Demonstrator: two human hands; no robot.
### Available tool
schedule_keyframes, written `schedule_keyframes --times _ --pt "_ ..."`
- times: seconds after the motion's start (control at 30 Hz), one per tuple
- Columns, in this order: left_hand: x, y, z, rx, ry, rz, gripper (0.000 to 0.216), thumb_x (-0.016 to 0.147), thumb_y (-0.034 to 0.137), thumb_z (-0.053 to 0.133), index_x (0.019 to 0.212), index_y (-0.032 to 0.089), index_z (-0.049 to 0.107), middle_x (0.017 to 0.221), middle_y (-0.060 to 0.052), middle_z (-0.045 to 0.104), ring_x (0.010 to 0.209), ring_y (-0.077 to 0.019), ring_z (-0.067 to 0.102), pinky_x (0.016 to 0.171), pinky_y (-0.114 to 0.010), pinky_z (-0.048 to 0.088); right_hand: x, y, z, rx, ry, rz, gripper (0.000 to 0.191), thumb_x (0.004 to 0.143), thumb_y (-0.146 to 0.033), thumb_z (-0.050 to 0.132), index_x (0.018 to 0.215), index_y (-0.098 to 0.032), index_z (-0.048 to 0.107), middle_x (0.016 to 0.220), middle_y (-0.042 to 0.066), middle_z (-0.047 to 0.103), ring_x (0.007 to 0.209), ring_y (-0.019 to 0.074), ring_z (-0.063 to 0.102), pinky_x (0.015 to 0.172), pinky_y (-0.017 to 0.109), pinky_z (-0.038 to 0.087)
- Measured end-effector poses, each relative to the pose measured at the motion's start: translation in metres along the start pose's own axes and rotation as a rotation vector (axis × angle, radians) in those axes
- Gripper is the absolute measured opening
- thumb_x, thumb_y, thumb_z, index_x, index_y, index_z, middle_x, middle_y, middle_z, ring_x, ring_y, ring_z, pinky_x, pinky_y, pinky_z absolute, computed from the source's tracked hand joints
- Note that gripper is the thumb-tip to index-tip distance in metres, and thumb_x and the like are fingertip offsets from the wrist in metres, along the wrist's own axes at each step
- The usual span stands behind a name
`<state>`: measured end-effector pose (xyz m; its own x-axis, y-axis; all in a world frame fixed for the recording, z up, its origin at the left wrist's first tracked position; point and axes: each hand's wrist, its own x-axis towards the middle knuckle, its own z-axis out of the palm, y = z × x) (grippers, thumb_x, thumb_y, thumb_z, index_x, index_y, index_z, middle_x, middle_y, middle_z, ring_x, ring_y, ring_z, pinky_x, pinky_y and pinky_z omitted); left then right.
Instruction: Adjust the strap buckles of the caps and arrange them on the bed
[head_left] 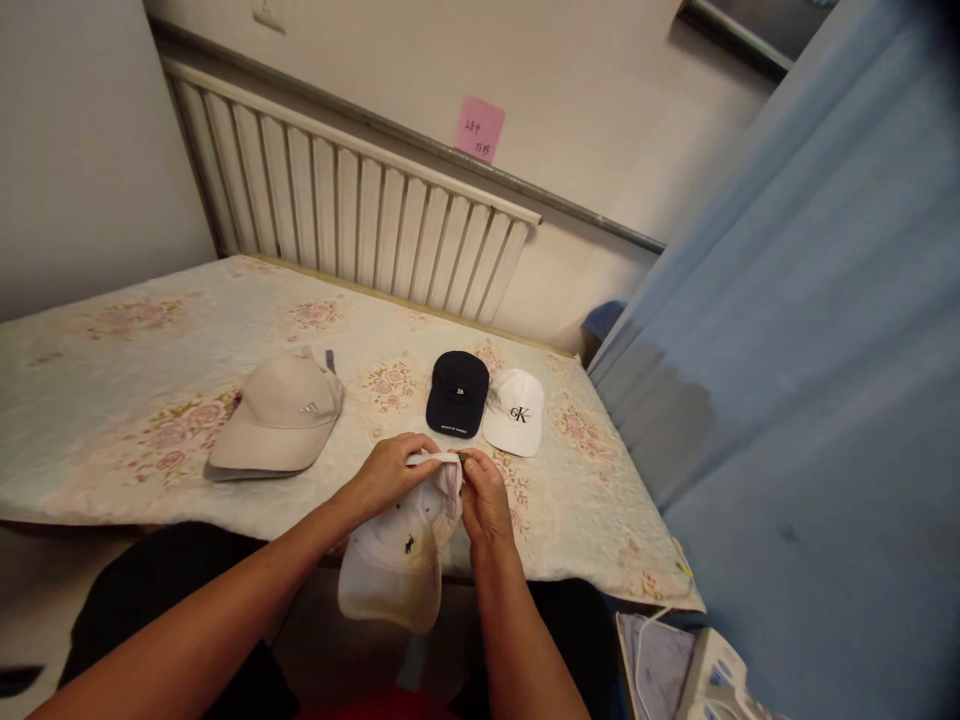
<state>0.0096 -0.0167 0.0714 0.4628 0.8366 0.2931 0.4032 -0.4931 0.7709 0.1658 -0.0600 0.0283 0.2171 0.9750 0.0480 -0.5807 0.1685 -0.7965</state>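
Both my hands hold a white baseball cap with a small dark logo, just over the table's near edge. My left hand grips the cap's back strap from the left, fingers curled round it. My right hand pinches the same strap from the right. The cap's brim hangs down towards me. On the table beyond lie a beige cap, a dark navy cap and a white cap with black letters.
The table carries a pale floral quilted cover. A white radiator runs along the wall behind, with a pink note above it. A blue curtain hangs close on the right. A white device sits low right.
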Motion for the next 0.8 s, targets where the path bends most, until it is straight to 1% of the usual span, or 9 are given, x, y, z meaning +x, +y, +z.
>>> schedule_keyframes --times 0.23,0.4,0.6,0.8 --pt "0.0010 -0.0033 0.0019 0.011 0.006 0.004 0.016 0.079 0.031 0.056 0.083 0.021 0.068 0.087 -0.001 0.070 0.083 -0.0177 0.062 0.077 -0.028 0.043 0.0000 0.0008 -0.0001 0.010 0.020 0.017 0.015 0.068 -0.021 0.071 0.082 -0.019 0.067 0.079 -0.001 0.070 0.071 0.0124 0.062 0.073 0.024 0.046" --pt "0.0014 -0.0043 0.0026 0.016 0.009 0.001 0.016 0.078 0.030 0.056 0.084 0.021 0.068 0.087 -0.001 0.070 0.083 -0.0178 0.062 0.077 -0.028 0.043 0.0007 -0.0007 -0.0008 -0.039 0.034 0.006 0.015 0.067 -0.020 0.071 0.081 -0.019 0.068 0.078 -0.001 0.070 0.070 0.0121 0.061 0.072 0.024 0.045" --pt "0.0014 -0.0055 0.0036 0.013 0.004 -0.003 0.015 0.077 0.028 0.056 0.083 0.021 0.067 0.087 -0.001 0.070 0.083 -0.0177 0.062 0.077 -0.028 0.043 0.0034 -0.0006 -0.0038 -0.081 0.017 -0.005 0.015 0.066 -0.022 0.072 0.081 -0.019 0.069 0.079 -0.001 0.071 0.071 0.0125 0.061 0.073 0.025 0.045" --pt "-0.0003 -0.0066 0.0078 -0.021 -0.008 -0.026 0.015 0.077 0.029 0.055 0.082 0.020 0.066 0.084 -0.001 0.069 0.081 -0.0175 0.062 0.074 -0.027 0.044 0.0021 -0.0009 -0.0003 -0.080 0.023 -0.013 0.013 0.067 -0.021 0.071 0.080 -0.019 0.068 0.078 -0.001 0.070 0.071 0.0119 0.061 0.071 0.024 0.045"
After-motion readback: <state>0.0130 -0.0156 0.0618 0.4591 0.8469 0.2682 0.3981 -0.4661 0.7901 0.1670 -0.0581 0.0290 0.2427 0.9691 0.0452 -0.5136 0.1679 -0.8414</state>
